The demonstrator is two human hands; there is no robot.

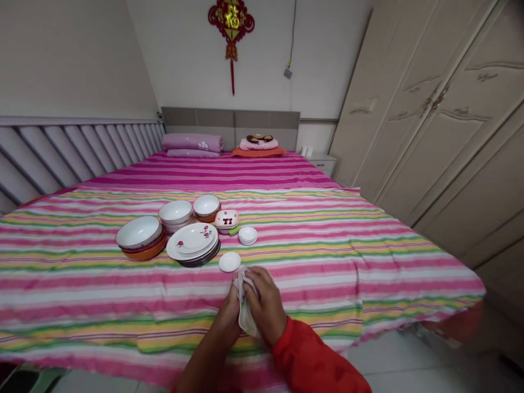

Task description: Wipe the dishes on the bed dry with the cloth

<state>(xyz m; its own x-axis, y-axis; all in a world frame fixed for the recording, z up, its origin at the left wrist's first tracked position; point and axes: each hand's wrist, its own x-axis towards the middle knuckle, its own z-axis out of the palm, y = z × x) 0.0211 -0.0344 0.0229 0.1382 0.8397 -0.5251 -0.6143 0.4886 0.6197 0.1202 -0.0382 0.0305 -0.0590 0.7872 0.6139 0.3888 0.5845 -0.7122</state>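
Note:
Close to the bed's near edge, my right hand (pixel 266 305) is closed on a pale cloth (pixel 246 317) with bits of green on it. My left hand (pixel 230 316) grips the same cloth from the other side. Whether a small dish is wrapped inside the folds cannot be seen. Just beyond my fingers lies a single small white dish (pixel 230 262). Behind it is a short stack of small white dishes (pixel 248 234). To the left stands a pile of plates (pixel 192 240), white with red flowers on top and dark-edged ones below.
Stacked large bowls (pixel 139 232), medium bowls (pixel 175 210) and smaller bowls (pixel 207 204) stand at the left. Patterned square bowls (pixel 227 218) sit beside them. All rest on a striped bedsheet (pixel 311 262). A wardrobe (pixel 434 103) rises at the right.

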